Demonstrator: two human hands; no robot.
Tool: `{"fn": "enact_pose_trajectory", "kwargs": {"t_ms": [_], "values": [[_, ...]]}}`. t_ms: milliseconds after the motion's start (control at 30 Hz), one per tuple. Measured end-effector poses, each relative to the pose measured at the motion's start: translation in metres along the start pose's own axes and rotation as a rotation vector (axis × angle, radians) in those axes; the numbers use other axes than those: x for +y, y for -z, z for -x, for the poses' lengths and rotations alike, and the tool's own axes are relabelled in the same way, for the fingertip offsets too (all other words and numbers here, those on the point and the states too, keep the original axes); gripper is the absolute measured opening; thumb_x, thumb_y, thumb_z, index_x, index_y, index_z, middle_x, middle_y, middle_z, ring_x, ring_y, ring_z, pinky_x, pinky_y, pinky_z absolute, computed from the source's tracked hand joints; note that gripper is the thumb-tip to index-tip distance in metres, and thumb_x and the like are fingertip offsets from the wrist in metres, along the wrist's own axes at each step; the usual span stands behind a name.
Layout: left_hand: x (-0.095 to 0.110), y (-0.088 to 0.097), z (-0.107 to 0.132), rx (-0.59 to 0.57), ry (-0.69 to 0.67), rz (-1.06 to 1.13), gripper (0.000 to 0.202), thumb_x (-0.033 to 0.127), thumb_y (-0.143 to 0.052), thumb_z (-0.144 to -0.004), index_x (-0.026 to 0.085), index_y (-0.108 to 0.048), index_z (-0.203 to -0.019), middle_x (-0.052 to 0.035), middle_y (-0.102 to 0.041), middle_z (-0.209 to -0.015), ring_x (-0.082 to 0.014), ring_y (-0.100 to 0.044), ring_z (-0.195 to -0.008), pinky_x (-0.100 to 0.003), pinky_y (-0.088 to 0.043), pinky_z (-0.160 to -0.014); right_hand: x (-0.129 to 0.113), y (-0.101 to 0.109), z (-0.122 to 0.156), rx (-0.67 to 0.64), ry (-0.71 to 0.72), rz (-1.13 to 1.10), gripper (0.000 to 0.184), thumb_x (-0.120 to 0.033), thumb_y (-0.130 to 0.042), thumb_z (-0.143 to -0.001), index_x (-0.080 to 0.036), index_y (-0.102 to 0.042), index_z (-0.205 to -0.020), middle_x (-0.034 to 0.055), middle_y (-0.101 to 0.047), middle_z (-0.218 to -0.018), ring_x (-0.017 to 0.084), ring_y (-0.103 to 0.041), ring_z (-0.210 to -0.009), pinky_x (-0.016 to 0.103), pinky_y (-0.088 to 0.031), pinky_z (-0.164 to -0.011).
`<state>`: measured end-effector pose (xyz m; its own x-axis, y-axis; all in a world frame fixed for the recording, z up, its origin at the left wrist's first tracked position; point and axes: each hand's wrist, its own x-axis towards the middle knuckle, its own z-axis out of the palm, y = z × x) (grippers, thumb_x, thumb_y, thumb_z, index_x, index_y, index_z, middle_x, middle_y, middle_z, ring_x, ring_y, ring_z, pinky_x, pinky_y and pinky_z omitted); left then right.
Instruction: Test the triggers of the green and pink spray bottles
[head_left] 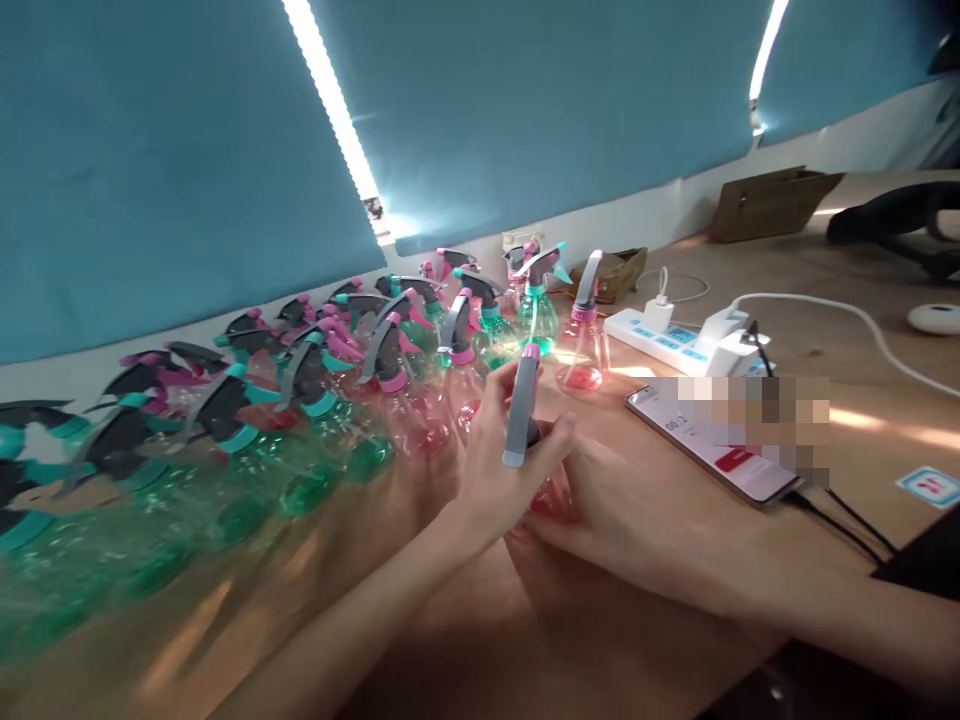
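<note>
A spray bottle (553, 498) with a clear pink body and a grey-and-pink trigger head is between my two hands, close to upright. My left hand (486, 462) is closed about its head and neck. Around the bottle's body, my right hand (592, 490) curls from the right side, its thumb up by the neck. The bottle's collar is hidden by my fingers. Just beyond stand another pink spray bottle (585, 345) and a pink one (394, 390) to the left. Several green spray bottles (315, 440) fill the left side.
A phone (712, 440) with a cable lies right of my hands. Behind it is a white power strip (660, 338) with plugs and cords. Cardboard pieces (769, 205) stand at the back near the blue wall covering (525, 110). A small sticker (930, 487) lies at the right.
</note>
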<state>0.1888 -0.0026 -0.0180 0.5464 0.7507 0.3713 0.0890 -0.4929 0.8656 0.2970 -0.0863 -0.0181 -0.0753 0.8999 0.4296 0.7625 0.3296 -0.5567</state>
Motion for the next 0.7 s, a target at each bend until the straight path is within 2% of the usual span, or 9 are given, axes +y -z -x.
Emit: {"fn": "enact_pose_trajectory", "kwargs": {"t_ms": [67, 133, 200, 233, 333, 433, 567, 700], "values": [[-0.004, -0.005, -0.009, -0.049, 0.009, 0.075, 0.064, 0.029, -0.071, -0.079, 0.029, -0.037, -0.133, -0.0074, -0.055, -0.13, -0.0146, -0.064, -0.073, -0.04, -0.053, -0.081, 0.01, 0.006, -0.002, -0.008, -0.042, -0.015, 0.039, -0.029, -0.062, -0.081, -0.025, -0.053, -0.119, 0.0065, -0.068, -0.106, 0.029, -0.066, -0.094, 0.044, -0.057, -0.078], [-0.012, -0.004, -0.014, -0.053, -0.014, 0.087, 0.074, 0.031, -0.074, -0.075, 0.03, -0.033, -0.137, -0.0102, -0.051, -0.136, -0.0239, -0.064, -0.098, -0.047, -0.049, -0.094, 0.026, 0.007, -0.004, 0.02, -0.08, -0.022, 0.034, -0.025, -0.062, -0.079, -0.024, -0.053, -0.112, 0.006, -0.067, -0.099, 0.027, -0.067, -0.084, 0.041, -0.056, -0.07], [-0.022, 0.001, -0.012, -0.029, -0.044, 0.042, 0.072, 0.032, -0.073, -0.076, 0.029, -0.035, -0.137, -0.0108, -0.049, -0.138, -0.0311, -0.048, -0.127, -0.053, -0.037, -0.108, 0.045, 0.005, -0.01, 0.016, -0.12, -0.029, 0.043, -0.03, -0.065, -0.079, -0.024, -0.047, -0.118, 0.0062, -0.067, -0.098, 0.026, -0.066, -0.078, 0.04, -0.055, -0.064], [-0.028, 0.005, -0.008, -0.011, -0.058, 0.0, 0.069, 0.032, -0.072, -0.077, 0.029, -0.036, -0.136, -0.011, -0.048, -0.139, -0.0313, -0.043, -0.133, -0.055, -0.033, -0.11, 0.055, 0.004, -0.013, 0.035, -0.141, 0.0, 0.043, -0.033, -0.065, -0.08, -0.024, -0.047, -0.118, 0.0067, -0.066, -0.097, 0.026, -0.066, -0.078, 0.041, -0.055, -0.064], [-0.048, 0.019, 0.008, -0.015, -0.041, -0.12, 0.054, 0.031, -0.066, -0.084, 0.026, -0.04, -0.131, -0.0116, -0.048, -0.138, -0.0295, -0.045, -0.13, -0.053, -0.037, -0.108, 0.08, 0.003, -0.029, 0.097, -0.091, 0.105, 0.047, -0.046, -0.069, -0.079, -0.023, -0.05, -0.115, 0.0122, -0.062, -0.112, 0.034, -0.061, -0.102, 0.05, -0.052, -0.082], [-0.062, 0.031, 0.024, -0.051, 0.019, -0.241, 0.039, 0.027, -0.061, -0.087, 0.022, -0.045, -0.123, -0.0107, -0.053, -0.129, -0.0272, -0.052, -0.122, -0.049, -0.045, -0.103, 0.095, 0.002, -0.047, 0.132, -0.094, 0.165, 0.051, -0.047, -0.07, -0.079, -0.022, -0.051, -0.118, 0.0133, -0.061, -0.116, 0.035, -0.057, -0.11, 0.051, -0.048, -0.091], [-0.07, 0.037, 0.032, -0.144, 0.087, -0.256, 0.021, 0.024, -0.057, -0.09, 0.021, -0.052, -0.111, -0.0071, -0.061, -0.11, -0.0225, -0.065, -0.101, -0.042, -0.055, -0.09, 0.105, -0.001, -0.063, 0.14, -0.07, 0.191, 0.047, -0.042, -0.069, -0.081, -0.021, -0.051, -0.119, 0.0135, -0.062, -0.115, 0.035, -0.058, -0.109, 0.051, -0.048, -0.09], [-0.069, 0.034, 0.031, -0.199, 0.083, -0.259, 0.016, 0.019, -0.054, -0.089, 0.02, -0.055, -0.105, -0.0058, -0.065, -0.104, -0.0213, -0.068, -0.094, -0.04, -0.057, -0.086, 0.109, -0.006, -0.072, 0.171, -0.056, 0.258, 0.048, -0.042, -0.069, -0.081, -0.017, -0.052, -0.118, 0.015, -0.064, -0.11, 0.036, -0.06, -0.102, 0.052, -0.05, -0.085]]}}
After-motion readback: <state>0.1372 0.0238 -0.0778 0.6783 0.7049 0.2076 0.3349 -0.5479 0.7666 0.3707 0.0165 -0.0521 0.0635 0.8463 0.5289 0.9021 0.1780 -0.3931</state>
